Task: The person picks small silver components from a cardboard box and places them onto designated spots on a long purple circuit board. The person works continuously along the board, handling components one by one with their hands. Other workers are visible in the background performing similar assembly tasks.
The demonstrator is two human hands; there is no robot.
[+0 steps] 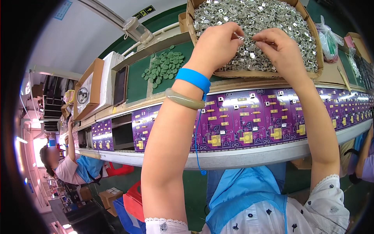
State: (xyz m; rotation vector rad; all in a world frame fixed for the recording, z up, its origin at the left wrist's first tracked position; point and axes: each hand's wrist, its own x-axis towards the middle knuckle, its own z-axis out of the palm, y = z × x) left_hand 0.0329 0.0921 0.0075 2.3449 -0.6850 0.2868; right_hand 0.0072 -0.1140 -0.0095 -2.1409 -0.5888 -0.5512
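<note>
Both my hands are over a cardboard box heaped with small silvery metal parts. My left hand has thumb and index finger pinched on a small metal part. A blue wrist strap with a cord and a pale green bangle are on that forearm. Close on the right, my right hand has thumb and index finger drawn together; what lies between those tips is too small to make out. Nearer me, below the box, runs a row of purple circuit boards with small parts on them.
Green discs lie left of the box. A metal rail edges the line in front of me. Farther left are an open carton and a seated co-worker. A plastic bag sits right of the box.
</note>
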